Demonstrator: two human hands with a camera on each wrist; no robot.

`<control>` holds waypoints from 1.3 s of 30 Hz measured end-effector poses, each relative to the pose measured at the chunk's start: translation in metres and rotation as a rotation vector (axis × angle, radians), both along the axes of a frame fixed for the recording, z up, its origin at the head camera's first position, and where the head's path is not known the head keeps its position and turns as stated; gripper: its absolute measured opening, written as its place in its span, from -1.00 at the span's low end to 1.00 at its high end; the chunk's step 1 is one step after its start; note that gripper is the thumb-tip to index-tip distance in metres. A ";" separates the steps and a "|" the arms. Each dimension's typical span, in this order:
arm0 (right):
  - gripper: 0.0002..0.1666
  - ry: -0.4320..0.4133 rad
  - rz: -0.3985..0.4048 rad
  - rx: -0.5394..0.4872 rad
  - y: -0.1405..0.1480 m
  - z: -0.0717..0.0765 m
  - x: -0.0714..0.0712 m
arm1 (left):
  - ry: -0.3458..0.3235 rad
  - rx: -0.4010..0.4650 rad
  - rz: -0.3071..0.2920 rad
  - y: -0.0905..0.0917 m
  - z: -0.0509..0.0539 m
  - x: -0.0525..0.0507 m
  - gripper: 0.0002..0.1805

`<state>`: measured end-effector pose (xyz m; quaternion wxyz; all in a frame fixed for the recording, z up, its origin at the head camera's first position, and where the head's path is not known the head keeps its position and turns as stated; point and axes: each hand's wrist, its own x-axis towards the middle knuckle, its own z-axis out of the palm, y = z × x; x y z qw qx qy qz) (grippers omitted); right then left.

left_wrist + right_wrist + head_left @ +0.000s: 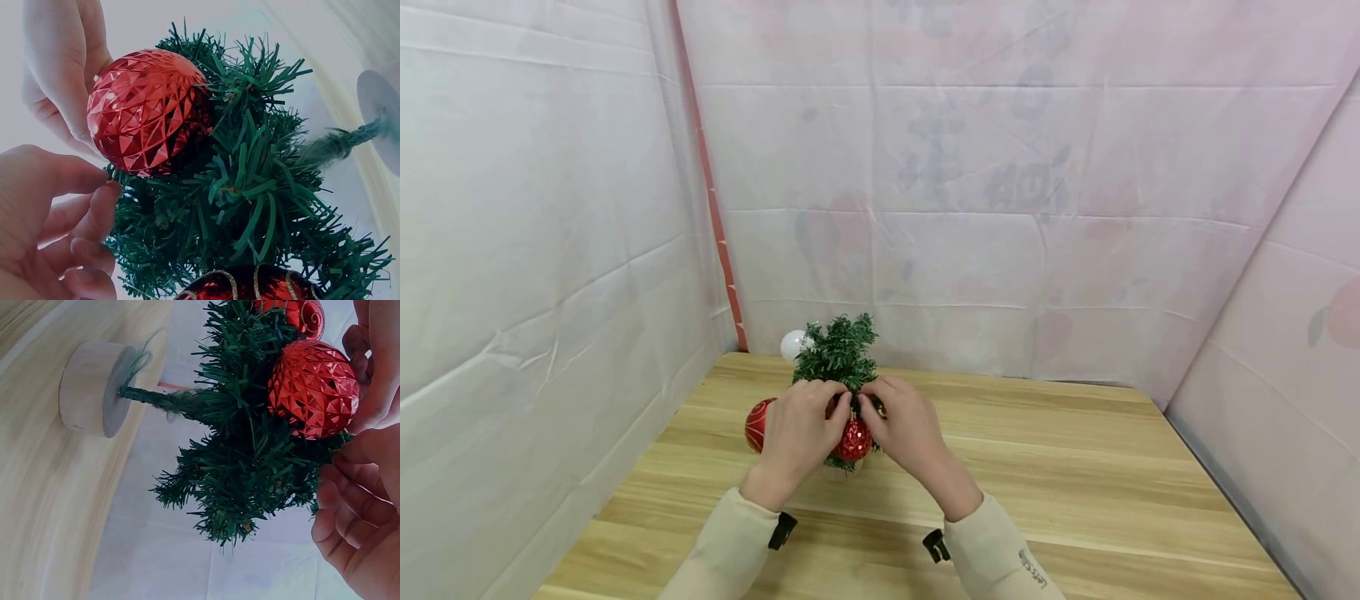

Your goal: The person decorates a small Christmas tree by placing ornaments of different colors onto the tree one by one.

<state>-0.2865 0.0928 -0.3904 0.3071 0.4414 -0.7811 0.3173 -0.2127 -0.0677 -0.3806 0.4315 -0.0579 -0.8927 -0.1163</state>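
Note:
A small artificial Christmas tree (pixel 838 346) stands close in front of both hands. On its near side hangs a red faceted Christmas ball (pixel 853 440), its diamond pattern plain in the left wrist view (pixel 150 112). Thumb and forefinger of my left hand (pixel 803 421) pinch together right at the ball's top. From the other side my right hand (pixel 908 423) pinches at the same spot, where a thin golden bit shows between the fingertips in the right wrist view. The fingers mostly hide the ball's hanging string and the twig there.
A red ball with gold lines (pixel 757 425) hangs at the tree's left, and a white ball (pixel 793 344) sits higher up behind. The tree's round pale base (pixel 94 390) rests on the wooden table (pixel 1037 467). Pale cloth walls (pixel 962 150) surround the table's back and sides.

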 end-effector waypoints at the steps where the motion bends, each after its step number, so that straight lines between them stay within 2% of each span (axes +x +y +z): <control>1: -0.92 0.000 0.001 -0.003 0.000 0.000 0.000 | 0.011 0.005 -0.001 0.000 0.000 0.000 -0.96; 7: -0.93 0.023 0.008 -0.021 0.003 0.001 0.000 | 0.124 0.031 -0.003 0.002 0.000 -0.002 -0.93; 12: -0.94 0.042 0.005 -0.031 0.005 0.000 0.000 | 0.233 0.050 0.025 0.004 -0.002 -0.007 -0.89; 16: -0.94 0.046 -0.007 -0.037 0.008 0.000 0.000 | 0.278 0.077 0.042 0.005 -0.002 -0.009 -0.85; 19: -0.94 0.051 -0.011 -0.042 0.010 0.000 -0.001 | 0.274 0.102 0.050 0.006 -0.001 -0.009 -0.83; 27: -0.93 0.051 -0.021 -0.043 0.015 0.000 -0.002 | 0.215 0.144 0.076 0.009 0.001 -0.009 -0.78; 39: -0.93 0.009 -0.051 -0.046 0.027 -0.001 -0.003 | 0.151 0.174 0.095 0.010 -0.001 -0.011 -0.66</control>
